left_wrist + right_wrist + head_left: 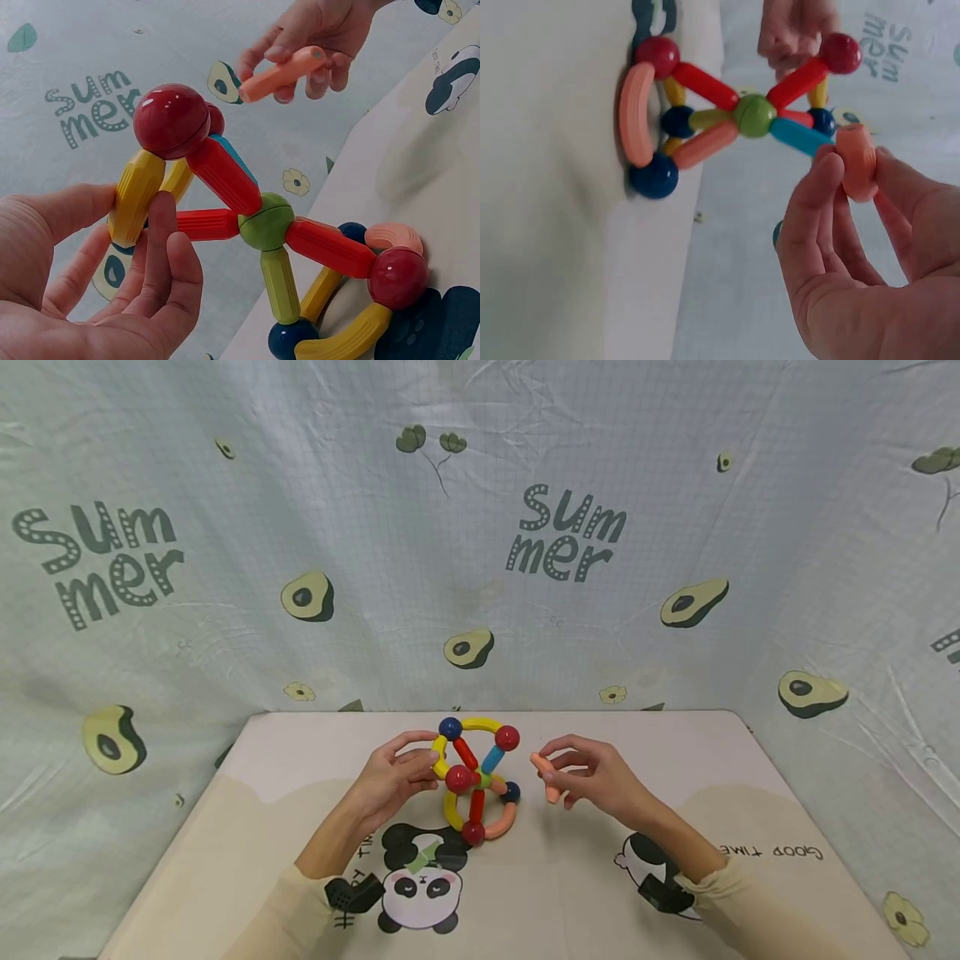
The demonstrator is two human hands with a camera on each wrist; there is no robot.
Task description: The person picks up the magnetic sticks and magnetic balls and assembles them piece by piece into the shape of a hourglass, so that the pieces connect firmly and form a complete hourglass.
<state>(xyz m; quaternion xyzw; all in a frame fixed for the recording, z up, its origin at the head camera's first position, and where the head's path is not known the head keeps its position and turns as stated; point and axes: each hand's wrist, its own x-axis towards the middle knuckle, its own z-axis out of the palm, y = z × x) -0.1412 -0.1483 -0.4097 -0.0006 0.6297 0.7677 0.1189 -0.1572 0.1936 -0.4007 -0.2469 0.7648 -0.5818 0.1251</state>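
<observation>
A ball-and-rod building toy (477, 807) stands on the table, two rings of curved rods and balls joined through a green ball (267, 221) in its middle. My left hand (392, 777) pinches a curved yellow rod (136, 199) of its upper ring between thumb and fingers. This yellow rod meets a red ball (171, 120). To the right of the structure, my right hand (600, 774) holds a loose curved salmon rod (857, 163) by thumb and fingertips, level with the upper ring. In the head view a gap lies between this rod and the structure.
The pale table (547, 893) carries printed pandas (422, 897) and lettering. Behind and beside it hangs a cloth (390, 552) with avocado and lettering prints. A black wrist device (354, 893) sits at the left cuff, another (664, 893) at the right.
</observation>
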